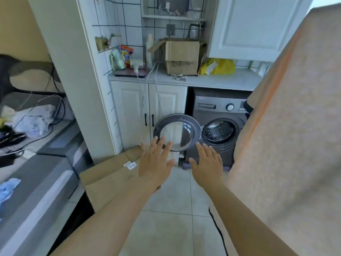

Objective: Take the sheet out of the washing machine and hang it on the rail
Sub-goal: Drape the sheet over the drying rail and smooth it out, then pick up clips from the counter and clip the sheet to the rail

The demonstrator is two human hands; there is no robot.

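A person stands on the tiled floor facing a front-loading washing machine [219, 124], both bare arms stretched ahead and both palms down with fingers spread, holding nothing. The left hand [156, 161] hovers in front of the machine's round door [177, 132], which is swung fully open to the left of the drum opening [219, 132]; the right hand [207, 163] hangs just below and in front of that opening. The visible part of the drum shows only perforated metal, with no cloth seen inside it. A large peach-coloured sheet [287, 126] with an orange stripe hangs close to the camera to the right of the machine, covering its right edge; the rail itself is out of view, so whether the sheet is properly draped cannot be told. Judging from this, the hanging looks largely done, and the step in hand is best finished by checking the drum for leftover cloth and smoothing the sheet so it falls evenly. Left of the machine stand white cabinet doors [147, 111] with trailing white cables [144, 93], and a flattened cardboard box [110, 178] leans on the floor beside them, a likely snag for feet. On the counter above the machine sit a cardboard carton [181, 56] and a yellow bag [219, 67].
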